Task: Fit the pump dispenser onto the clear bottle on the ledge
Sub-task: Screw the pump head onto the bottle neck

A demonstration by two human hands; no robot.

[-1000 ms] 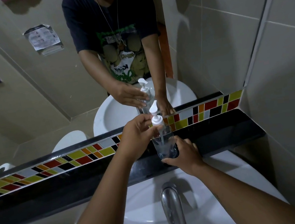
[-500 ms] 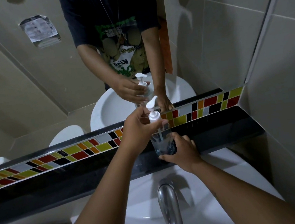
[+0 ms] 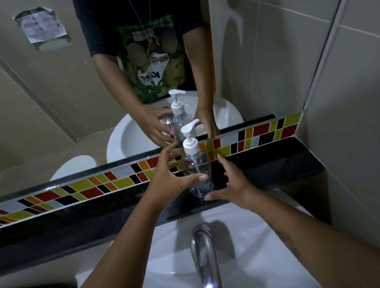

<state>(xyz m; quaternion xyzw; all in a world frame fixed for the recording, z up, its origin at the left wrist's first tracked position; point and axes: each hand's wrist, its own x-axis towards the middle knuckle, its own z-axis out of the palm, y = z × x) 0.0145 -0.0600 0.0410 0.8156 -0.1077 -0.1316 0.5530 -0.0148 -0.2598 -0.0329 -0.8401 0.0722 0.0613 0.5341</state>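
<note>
The clear bottle (image 3: pixel 199 176) is standing upright on the black ledge (image 3: pixel 282 163), just right of frame centre, with the white pump dispenser (image 3: pixel 189 139) sitting on its neck and its dip tube showing through the clear wall. The left hand (image 3: pixel 169 180) is hovering at the bottle's 9 o'clock, grip spread open and holding nothing, its thumb tip close to the bottle wall. The right hand (image 3: pixel 234 183) is hovering at 4 o'clock, grip likewise splayed and empty, its thumb close under the base. Behind the ledge, at 12 o'clock, a band of red, yellow, black and white tiles (image 3: pixel 262 135) is running beneath a mirror (image 3: pixel 35 103) that is reflecting the bottle and the person. At 6 o'clock a white basin (image 3: pixel 257 255) with a chrome tap (image 3: pixel 204 261) is lying below. Beige wall tiles (image 3: pixel 355 75) are closing the room at 3 o'clock.
</note>
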